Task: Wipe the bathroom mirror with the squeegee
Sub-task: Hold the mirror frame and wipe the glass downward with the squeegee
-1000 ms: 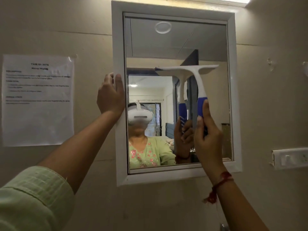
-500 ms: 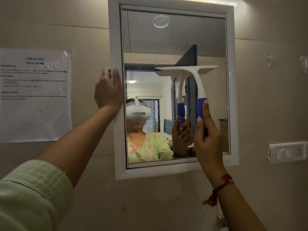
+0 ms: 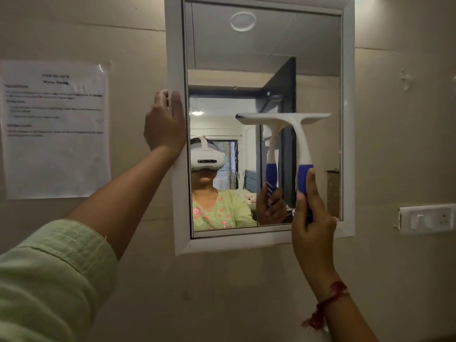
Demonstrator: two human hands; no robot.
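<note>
Your right hand (image 3: 312, 225) is wrapped round the blue handle (image 3: 304, 176) of the squeegee (image 3: 296, 134), thumb laid up along the grip; your left hand (image 3: 164, 127) is flat and open, fingers straight, pressed against the left edge of the white frame (image 3: 176, 45) as if to steady the mirror (image 3: 246, 45). The squeegee stands upright on the right half of the glass; its white blade (image 3: 283, 118) lies level about halfway down, reaching close to the right edge but nowhere near the left; whether the rubber lip truly presses the glass cannot be told from this angle.

Over the last second the blade has come down from the upper part of the glass towards the middle; your right hand has dropped with it and now overlaps the bottom edge of the frame; your left hand has kept its place. That reads as a downward stroke under way on the right side; the lower part of that strip looks still to do, and the left half probably wants its own pass. Your wrist is nearly at the bottom edge, so you may need to tilt the handle outward to finish; keep the blade level, or it may leave a streak.

A paper notice (image 3: 55, 129) hangs left of the mirror; a switch plate (image 3: 428, 219) sits to its right.
</note>
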